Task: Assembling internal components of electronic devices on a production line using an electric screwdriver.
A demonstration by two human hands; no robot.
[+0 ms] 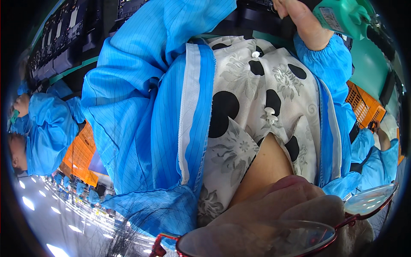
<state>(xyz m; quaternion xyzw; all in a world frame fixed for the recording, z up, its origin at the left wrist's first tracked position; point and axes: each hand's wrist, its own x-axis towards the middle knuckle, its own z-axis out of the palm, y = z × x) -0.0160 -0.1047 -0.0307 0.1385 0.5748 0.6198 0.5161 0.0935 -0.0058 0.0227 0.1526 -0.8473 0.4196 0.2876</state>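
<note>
My right hand (306,25) is at the upper right, coming out of a blue elastic cuff and cut off by the top edge. Its visible fingers are bent in toward each other near a small dark part; what they hold, if anything, I cannot make out. Close beside this hand, on its right, is a green plastic tool or device (342,17) with a pale label; whether the two touch is unclear. My left arm, in a blue striped sleeve (141,55), reaches up past the top edge, so the left hand is out of sight.
Black plastic units (60,43) with pale strips stand in a row at the upper left, beside a green edge. A green surface (370,64) lies at the right. Orange crates (81,150) show on both sides. Co-workers in blue smocks (51,128) are at left and right.
</note>
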